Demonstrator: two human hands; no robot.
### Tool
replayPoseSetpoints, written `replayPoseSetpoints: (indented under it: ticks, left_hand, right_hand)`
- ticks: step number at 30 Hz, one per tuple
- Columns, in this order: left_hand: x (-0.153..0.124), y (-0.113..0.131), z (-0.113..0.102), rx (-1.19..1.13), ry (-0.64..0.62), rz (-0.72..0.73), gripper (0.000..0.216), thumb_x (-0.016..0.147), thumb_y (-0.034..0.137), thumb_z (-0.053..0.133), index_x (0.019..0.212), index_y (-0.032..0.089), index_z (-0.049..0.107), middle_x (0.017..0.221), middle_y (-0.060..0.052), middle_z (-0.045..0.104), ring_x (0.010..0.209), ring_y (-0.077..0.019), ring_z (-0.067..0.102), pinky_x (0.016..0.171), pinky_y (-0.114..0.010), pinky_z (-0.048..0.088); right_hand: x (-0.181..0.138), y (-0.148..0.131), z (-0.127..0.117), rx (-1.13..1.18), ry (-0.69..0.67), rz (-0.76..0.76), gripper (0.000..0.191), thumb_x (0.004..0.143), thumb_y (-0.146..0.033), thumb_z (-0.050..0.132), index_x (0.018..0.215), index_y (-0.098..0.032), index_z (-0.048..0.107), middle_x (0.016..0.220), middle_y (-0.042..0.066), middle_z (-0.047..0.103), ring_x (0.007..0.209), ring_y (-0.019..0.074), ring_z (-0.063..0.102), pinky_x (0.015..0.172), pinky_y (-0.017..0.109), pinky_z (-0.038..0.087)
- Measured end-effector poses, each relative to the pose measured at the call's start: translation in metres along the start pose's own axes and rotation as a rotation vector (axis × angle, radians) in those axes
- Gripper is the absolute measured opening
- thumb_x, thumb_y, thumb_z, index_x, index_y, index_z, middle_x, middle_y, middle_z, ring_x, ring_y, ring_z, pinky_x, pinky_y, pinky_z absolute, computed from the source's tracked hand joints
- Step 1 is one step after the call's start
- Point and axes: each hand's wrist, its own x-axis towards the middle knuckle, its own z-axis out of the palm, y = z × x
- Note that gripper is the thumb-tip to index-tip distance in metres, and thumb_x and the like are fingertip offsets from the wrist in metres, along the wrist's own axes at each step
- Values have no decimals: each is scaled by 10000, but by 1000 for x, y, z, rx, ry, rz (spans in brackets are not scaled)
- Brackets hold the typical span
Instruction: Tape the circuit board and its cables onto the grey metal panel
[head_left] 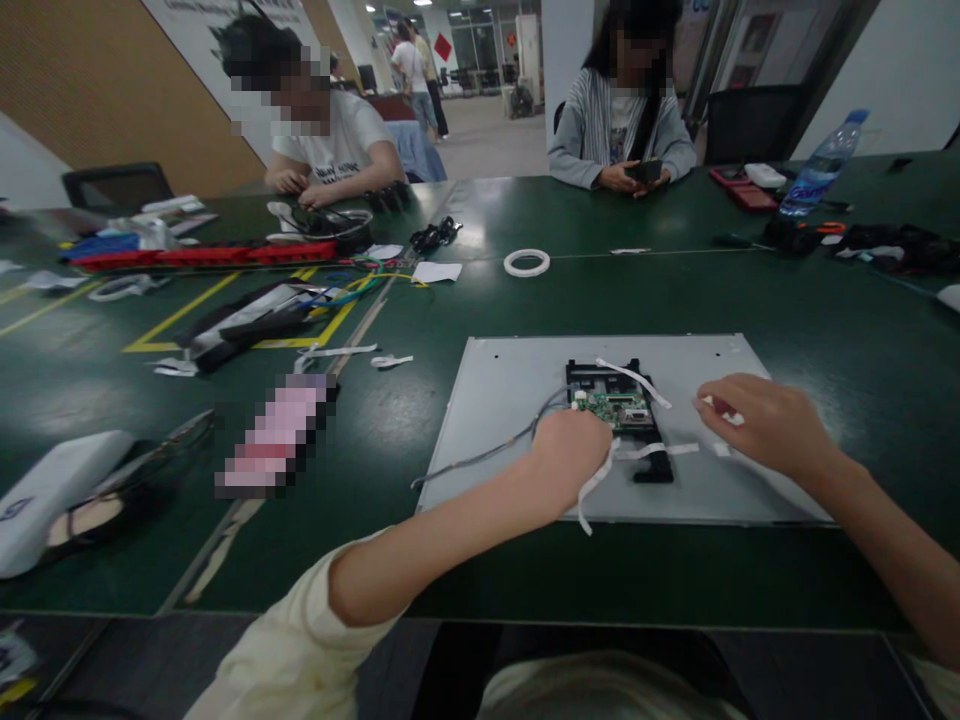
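Note:
A black bracket (pixel 654 462) with a green circuit board (pixel 611 408) lies on a pale flat panel (pixel 495 400). My left hand (pixel 574 450) is closed at the board's near left corner; its fingertips are hidden. Beside those fingers a narrow strip of white tape (pixel 595 492) curves down onto the panel. Other white tape strips (pixel 636 378) cross the bracket. Grey cables (pixel 480 460) run left from the board. To the right, my right hand (pixel 776 425) hovers over the panel, fingers curled around a small piece of white tape (pixel 731 418).
A white tape roll (pixel 526 263) lies beyond the panel. On the left are a phone (pixel 277 435), a white case-like object (pixel 56 500), cables and tape scraps. A water bottle (pixel 825 165) stands far right. Two people sit across the green table (pixel 450 560).

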Motion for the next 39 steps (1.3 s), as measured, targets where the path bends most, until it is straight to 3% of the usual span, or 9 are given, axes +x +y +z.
replayPoseSetpoints:
  ticks: [2,5,9,13,18,23,32,36,39]
  left_hand:
    - [-3,-1,-9,119,1,-7,216,790,97,469,823,80,683,812,-191,675,802,-308,657,665,-386,503]
    - [-6,-3,-22,96,8,78,238,816,175,464,888,110,681,828,-145,680,744,-251,646,619,-324,475]
    - [-7,-5,-33,-42,-31,167,230,815,233,477,852,122,675,758,-94,659,599,-153,566,512,-248,384]
    - [-4,-11,-38,-97,-85,285,187,796,218,509,717,119,646,598,-32,578,515,-104,453,477,-235,318]
    - [-1,-21,-36,-226,-195,312,217,776,247,521,608,126,588,510,7,504,483,-93,419,478,-238,313]
    - [1,-23,-35,-296,-329,307,179,739,243,513,679,129,637,520,-5,529,464,-117,431,471,-266,328]
    - [3,-52,-63,-299,-351,129,177,720,230,493,574,146,547,456,13,499,424,-95,446,461,-224,338]
    - [-1,-64,-79,-530,-368,-56,331,842,373,391,779,131,608,652,-44,653,565,-128,603,527,-213,416]
    - [-1,-71,-83,-638,-302,-71,487,889,502,328,927,132,642,943,-95,698,802,-142,648,629,-201,449]
  right_hand:
    - [6,-10,-5,102,145,-105,246,897,-276,513,1109,-172,585,963,74,641,853,178,595,701,299,458]
    - [21,-33,-13,264,231,-275,409,853,-239,590,1252,-208,505,1142,94,598,1010,200,578,821,335,507]
    - [45,-62,-19,307,296,-489,448,842,-173,595,1274,-234,492,1201,84,575,1114,204,541,901,379,510]
    - [56,-73,-10,315,385,-588,475,826,-91,598,1280,-205,518,1194,79,601,1116,186,553,915,353,521]
    - [49,-75,5,418,495,-538,507,831,-88,605,1308,-236,521,1208,58,611,1099,186,581,878,345,555]
    - [40,-76,3,424,455,-459,444,856,-79,565,1272,-236,567,1151,51,643,1022,176,621,864,318,559]
    - [40,-84,3,390,597,-322,407,807,-44,614,1182,-203,616,992,75,657,918,168,623,815,294,542]
    - [43,-78,11,325,561,-305,388,813,-33,594,1161,-204,600,1010,78,639,942,168,607,813,304,530]
    - [45,-75,17,299,531,-275,344,822,-36,574,1122,-202,602,995,78,631,935,174,595,815,322,520]
